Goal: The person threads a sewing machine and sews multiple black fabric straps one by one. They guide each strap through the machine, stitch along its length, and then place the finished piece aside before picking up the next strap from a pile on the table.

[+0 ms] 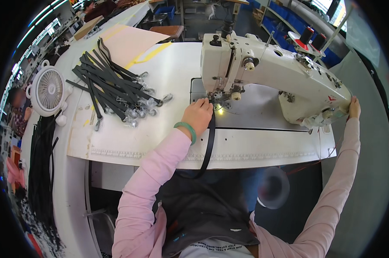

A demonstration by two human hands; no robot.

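A black strap (210,144) runs from under the needle area of a white sewing machine (263,60) down over the table's front edge toward my lap. My left hand (198,117), with a green bangle (186,129) at its wrist, pinches this strap close to the presser foot. A small lamp lights the spot just right of the fingers. At the machine's far right end, my right hand (354,107) grips the handwheel, which is mostly hidden behind the machine body and the fingers.
Left on the table (160,146) lies a pile of black straps (112,86) with plastic-wrapped ends. A white fan (49,88) stands beside them, with long black strips (41,167) hanging below. Thread spools (307,35) stand behind the machine. Pinkish card (130,41) lies at the back.
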